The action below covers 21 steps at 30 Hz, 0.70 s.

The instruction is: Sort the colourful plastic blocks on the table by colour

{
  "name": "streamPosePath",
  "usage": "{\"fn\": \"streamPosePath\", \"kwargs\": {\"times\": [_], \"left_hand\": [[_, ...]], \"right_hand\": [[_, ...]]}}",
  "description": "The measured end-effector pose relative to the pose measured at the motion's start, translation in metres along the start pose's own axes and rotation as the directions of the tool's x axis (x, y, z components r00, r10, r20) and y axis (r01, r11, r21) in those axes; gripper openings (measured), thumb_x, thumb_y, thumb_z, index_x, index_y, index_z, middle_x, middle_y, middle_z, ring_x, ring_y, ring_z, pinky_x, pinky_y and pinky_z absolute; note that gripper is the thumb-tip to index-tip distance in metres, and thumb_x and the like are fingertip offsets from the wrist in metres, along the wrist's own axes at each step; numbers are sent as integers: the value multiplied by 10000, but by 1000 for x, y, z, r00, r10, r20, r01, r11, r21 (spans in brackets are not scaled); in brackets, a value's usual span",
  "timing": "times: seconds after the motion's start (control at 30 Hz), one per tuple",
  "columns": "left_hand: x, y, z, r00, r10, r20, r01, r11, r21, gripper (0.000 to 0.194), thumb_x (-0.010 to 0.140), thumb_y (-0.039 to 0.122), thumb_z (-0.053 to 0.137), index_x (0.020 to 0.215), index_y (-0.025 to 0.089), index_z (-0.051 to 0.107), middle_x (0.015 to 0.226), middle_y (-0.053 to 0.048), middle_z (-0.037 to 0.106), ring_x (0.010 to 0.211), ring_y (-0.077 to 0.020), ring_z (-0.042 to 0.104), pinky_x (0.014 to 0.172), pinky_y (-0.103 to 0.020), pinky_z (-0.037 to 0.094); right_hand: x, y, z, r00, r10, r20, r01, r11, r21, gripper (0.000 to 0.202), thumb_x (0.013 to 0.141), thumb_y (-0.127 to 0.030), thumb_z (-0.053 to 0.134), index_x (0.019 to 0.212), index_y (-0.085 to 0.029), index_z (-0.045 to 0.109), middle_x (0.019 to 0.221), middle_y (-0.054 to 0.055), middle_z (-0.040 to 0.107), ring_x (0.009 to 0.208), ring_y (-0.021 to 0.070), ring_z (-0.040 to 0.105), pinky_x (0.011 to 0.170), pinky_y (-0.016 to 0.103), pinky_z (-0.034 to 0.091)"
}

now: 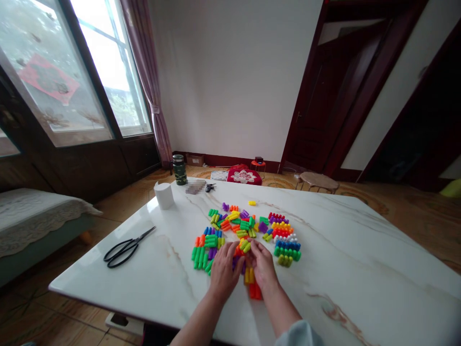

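Blocks (245,225) on table (324,269), lidded flask (179,171), contents hidden

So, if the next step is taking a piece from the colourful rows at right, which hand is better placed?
Probably the right hand: it is nearer to the rows, while the left hand is farther away. Both are close to a yellow-green piece, though.

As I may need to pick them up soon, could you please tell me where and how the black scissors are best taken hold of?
Probably by the handle loops, from the near left with the left hand: the scissors lie flat with blades together, loops toward the near left and the tip pointing away to the right.
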<state>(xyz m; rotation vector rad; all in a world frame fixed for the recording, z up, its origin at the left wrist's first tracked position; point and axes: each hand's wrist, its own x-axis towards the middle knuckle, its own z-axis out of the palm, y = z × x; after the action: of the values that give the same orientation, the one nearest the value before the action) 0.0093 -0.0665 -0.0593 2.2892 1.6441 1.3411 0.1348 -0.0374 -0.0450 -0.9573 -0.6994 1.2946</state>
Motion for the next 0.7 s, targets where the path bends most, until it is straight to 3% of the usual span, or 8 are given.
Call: {"fn": "streamPosePath", "kwargs": {"times": [0.17, 0.33, 0.43, 0.57, 0.7], "left_hand": [[3, 0, -3, 1000, 15, 24, -15, 1000, 0, 298, 953, 264, 478, 1233, 238, 578, 1100, -74, 655, 1001, -210, 636, 862, -333, 526], [2, -4, 0, 1000, 15, 10, -15, 1000, -11, 288, 945, 253, 478, 1206, 221, 598, 1097, -75, 664, 1013, -211, 636, 873, -330, 528], [2, -4, -1, 1000, 21, -2, -21, 999, -26, 290, 929, 206, 465, 1174, 210, 620, 1080, -78, 667, 997, -213, 637, 860, -332, 534], [2, -4, -2, 999, 30, 13, -29, 999, -42, 273, 949, 216, 428, 1081, 222, 667, 1037, -74, 667, 946, -204, 640, 824, -324, 537], [2, -8, 1, 997, 61, 50, -60, 998, -29, 265, 972, 298, 445, 1107, 240, 666, 1052, -65, 663, 955, -204, 635, 836, -331, 528]], "right_hand": [[-17, 1, 2, 998, -58, 32, 62, 984, -168, 401, 668, -508, 759, 879, -175, 686, 833, 63, 729, 702, 205, 681, 627, 315, 559], [-23, -13, 1, 947, -273, 168, 321, 807, -495, 307, 800, -469, 638, 893, -193, 736, 932, 85, 738, 889, 235, 685, 839, 351, 546], [-27, -12, -1, 935, -271, 229, 354, 755, -552, 323, 822, -454, 630, 1008, -211, 732, 1008, 85, 734, 877, 230, 694, 790, 332, 559], [-32, -5, -3, 934, -250, 257, 358, 690, -629, 294, 852, -437, 607, 1005, -218, 729, 903, 67, 741, 785, 221, 689, 733, 320, 553], [-33, -12, -14, 873, -434, 224, 468, 609, -641, 253, 882, -387, 556, 955, -211, 722, 950, 76, 711, 869, 208, 663, 781, 310, 535]]}}
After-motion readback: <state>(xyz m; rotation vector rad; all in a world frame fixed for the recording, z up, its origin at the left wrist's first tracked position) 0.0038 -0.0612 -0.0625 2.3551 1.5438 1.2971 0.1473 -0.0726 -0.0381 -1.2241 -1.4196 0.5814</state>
